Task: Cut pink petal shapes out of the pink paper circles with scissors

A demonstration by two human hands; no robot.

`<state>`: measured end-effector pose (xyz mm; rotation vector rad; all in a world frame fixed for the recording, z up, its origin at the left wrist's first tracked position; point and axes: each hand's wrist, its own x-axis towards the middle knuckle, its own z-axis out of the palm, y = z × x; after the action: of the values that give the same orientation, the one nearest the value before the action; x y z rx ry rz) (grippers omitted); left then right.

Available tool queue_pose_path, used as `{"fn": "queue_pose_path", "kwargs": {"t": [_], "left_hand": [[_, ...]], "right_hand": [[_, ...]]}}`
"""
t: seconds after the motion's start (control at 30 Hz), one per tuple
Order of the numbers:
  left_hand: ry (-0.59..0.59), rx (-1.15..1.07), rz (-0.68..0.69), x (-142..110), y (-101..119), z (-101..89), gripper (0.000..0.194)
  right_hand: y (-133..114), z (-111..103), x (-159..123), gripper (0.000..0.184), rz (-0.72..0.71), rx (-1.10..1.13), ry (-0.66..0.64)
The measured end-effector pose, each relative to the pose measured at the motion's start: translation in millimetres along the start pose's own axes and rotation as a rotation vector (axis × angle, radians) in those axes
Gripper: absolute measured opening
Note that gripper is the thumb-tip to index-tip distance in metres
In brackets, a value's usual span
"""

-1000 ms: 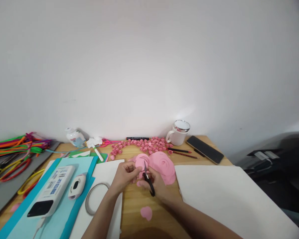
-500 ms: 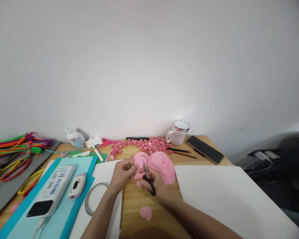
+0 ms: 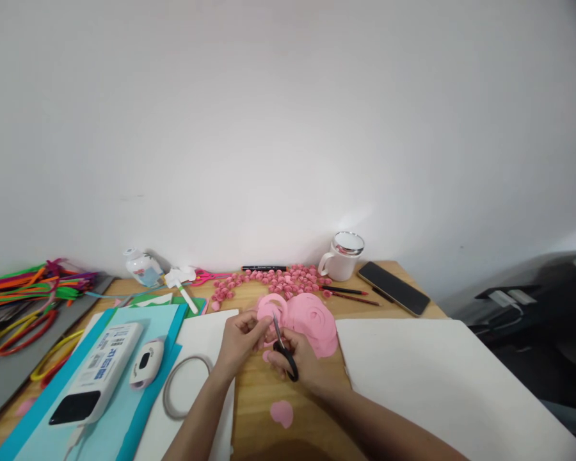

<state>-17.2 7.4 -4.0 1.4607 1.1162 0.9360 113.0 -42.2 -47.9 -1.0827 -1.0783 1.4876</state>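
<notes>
Pink paper [image 3: 266,311], partly hidden, pinched in left hand [image 3: 242,334]; right hand [image 3: 301,360] grips scissors [image 3: 283,349].

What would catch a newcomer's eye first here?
Probably the scatter of small pink rolls along the back of the wooden table, just beyond the larger flat pink paper pieces. Next come the black-handled scissors in the right hand, and the bright bundle of multicoloured strips at the far left.
</notes>
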Motion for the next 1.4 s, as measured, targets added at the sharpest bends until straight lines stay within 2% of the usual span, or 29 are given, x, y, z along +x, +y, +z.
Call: {"fn": "queue_pose_path", "kwargs": {"t": [0.27, 0.5, 0.73, 0.9, 1.07, 1.27, 1.4], "left_hand": [[-0.163, 0.063, -0.023, -0.1, 5.3, -7.5, 0.035], [-0.137, 0.019, -0.020, 0.0, 5.2, -5.8, 0.033], [-0.090, -0.009, 0.004, 2.4, 2.8, -7.6, 0.032], [0.000, -0.113, 0.024, 3.3, 0.4, -8.4, 0.026], [0.100, -0.216, 0.050, 6.6, -4.1, -10.4, 0.028], [0.041, -0.127, 0.027, 1.7, -2.0, -3.0, 0.025], [0.017, -0.024, 0.064, -1.9, 2.5, 1.7, 0.032]], "right_hand": [[2.9, -4.9, 1.5, 0.032, -0.078, -0.063, 0.019], [5.0, -2.1, 2.7, 0.034, -0.022, -0.004, 0.045], [-0.6, -1.5, 1.8, 0.030, -0.017, -0.049, 0.061], [2.7, -2.7, 1.9, 0.031, 0.016, -0.032, 0.043], [4.0, -1.8, 1.3, 0.032, 0.019, -0.017, 0.042], [1.9, -1.0, 0.3, 0.032, 0.001, -0.012, 0.031], [2.1, -1.3, 0.6, 0.032, 0.006, -0.017, 0.007]]}}
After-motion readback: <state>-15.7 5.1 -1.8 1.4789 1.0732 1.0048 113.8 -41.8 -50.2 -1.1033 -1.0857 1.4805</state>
